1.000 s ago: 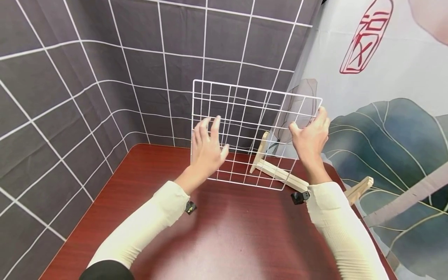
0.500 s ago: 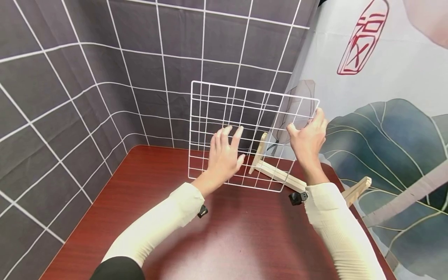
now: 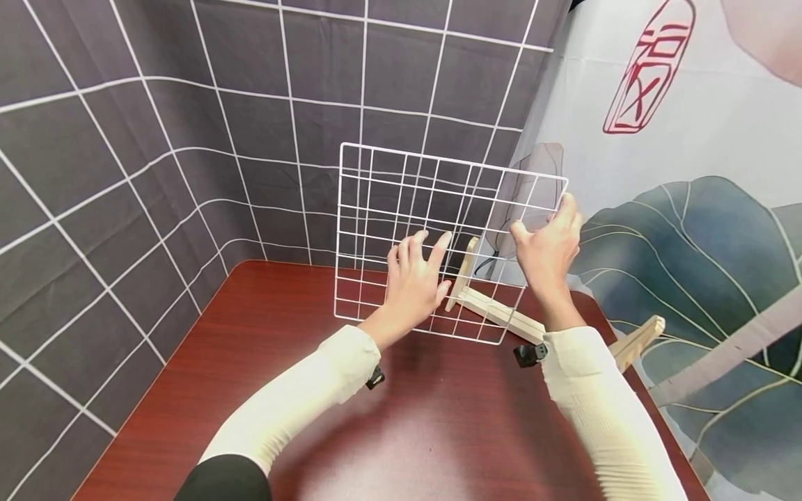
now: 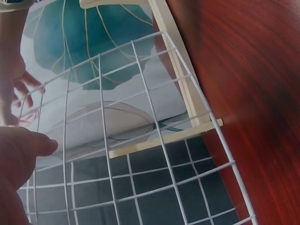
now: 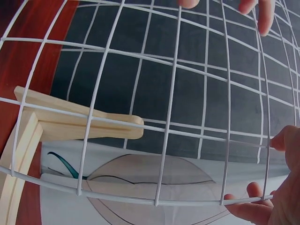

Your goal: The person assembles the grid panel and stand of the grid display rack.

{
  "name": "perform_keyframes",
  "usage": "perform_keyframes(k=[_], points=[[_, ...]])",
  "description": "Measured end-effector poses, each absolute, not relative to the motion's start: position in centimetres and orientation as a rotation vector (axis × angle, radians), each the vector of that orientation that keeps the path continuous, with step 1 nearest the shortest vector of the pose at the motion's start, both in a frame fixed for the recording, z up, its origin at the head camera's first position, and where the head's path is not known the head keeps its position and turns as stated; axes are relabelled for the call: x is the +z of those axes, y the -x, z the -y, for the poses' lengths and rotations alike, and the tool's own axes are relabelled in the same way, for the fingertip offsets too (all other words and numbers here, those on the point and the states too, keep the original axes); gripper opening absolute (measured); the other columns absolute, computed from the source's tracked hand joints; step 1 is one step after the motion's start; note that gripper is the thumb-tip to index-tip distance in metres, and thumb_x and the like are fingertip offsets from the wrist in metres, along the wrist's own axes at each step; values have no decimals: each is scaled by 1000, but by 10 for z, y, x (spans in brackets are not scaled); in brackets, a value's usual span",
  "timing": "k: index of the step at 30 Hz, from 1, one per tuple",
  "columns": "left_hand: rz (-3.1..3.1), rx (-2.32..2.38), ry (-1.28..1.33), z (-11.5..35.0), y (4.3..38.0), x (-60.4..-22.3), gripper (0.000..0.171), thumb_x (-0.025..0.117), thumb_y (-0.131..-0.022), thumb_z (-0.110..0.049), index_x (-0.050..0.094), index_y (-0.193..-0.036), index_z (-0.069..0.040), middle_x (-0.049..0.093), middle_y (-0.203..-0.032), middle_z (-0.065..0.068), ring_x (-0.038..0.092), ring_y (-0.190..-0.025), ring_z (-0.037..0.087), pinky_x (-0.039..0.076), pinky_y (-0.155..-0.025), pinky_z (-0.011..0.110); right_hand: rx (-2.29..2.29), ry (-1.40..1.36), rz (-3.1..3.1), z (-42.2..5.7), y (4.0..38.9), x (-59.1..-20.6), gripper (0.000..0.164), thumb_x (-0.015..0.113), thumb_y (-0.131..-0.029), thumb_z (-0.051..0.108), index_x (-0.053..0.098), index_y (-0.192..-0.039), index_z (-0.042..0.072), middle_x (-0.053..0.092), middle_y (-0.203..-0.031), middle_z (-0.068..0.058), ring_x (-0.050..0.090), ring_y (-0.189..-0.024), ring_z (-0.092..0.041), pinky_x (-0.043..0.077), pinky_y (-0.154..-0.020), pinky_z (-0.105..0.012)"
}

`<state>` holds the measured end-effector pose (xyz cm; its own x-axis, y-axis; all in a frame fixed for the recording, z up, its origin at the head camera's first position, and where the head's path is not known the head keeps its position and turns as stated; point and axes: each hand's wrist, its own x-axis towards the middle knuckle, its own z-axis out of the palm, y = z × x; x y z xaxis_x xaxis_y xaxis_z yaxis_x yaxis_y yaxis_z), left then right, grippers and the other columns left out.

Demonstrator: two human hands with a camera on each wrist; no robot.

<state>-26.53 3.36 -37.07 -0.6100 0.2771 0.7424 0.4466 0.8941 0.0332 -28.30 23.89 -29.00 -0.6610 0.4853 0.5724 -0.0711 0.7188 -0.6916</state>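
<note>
A white wire grid panel (image 3: 454,161) stands tilted up above the table. My right hand (image 3: 551,243) grips its right edge near the upper corner, with thumb and fingers either side of the edge wires in the right wrist view. My left hand (image 3: 413,289) is in front of the panel's lower middle, fingers spread and loosely bent. Whether those fingertips touch the wires I cannot tell. Behind the panel's lower right lies a pale wooden frame (image 3: 501,313) with a crosspiece and upright end pieces, partly hidden by my right forearm.
The red-brown table (image 3: 376,431) runs back to a dark grey curtain (image 3: 244,139) with white grid lines. A pale cloth (image 3: 708,125) with leaf prints and red marks hangs on the right, close to the table's edge.
My left hand has moved right across the front of the panel, from its left side to its lower middle. The panel and my right hand have shifted very slightly left.
</note>
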Motion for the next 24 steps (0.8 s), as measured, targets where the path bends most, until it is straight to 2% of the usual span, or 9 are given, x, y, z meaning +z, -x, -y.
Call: perform_keyframes(k=[8,17,20,24], points=[[2334,-170,496,-40,263,-375,92,87,-74,-41,38,-151,-26,41,-145,13,40,-132,33,40,-107,56,885,300,2114,-238,284,-291,78,73,-81,23,39,-149,8,53,-118,-23,53,-106,-44,44,-92,-58],[2250,-111,411,-44,271,-387,75,74,-80,-12,44,-148,-24,46,-141,10,44,-130,31,45,-103,55,882,285,2104,-235,285,-292,76,72,-80,23,41,-148,8,54,-115,-22,53,-107,-43,44,-90,-58],[2244,-119,372,-44,276,-390,73,73,-82,-14,44,-148,-23,47,-140,9,44,-130,29,45,-103,55,880,287,2109,-233,285,-291,76,72,-80,22,41,-147,8,54,-115,-22,53,-108,-42,44,-90,-58],[2256,-131,374,-42,278,-390,71,74,-84,-24,44,-148,-22,48,-140,8,44,-129,28,44,-105,52,867,282,2105,-232,285,-292,75,72,-80,22,41,-147,8,55,-114,-22,54,-107,-43,44,-88,-59]])
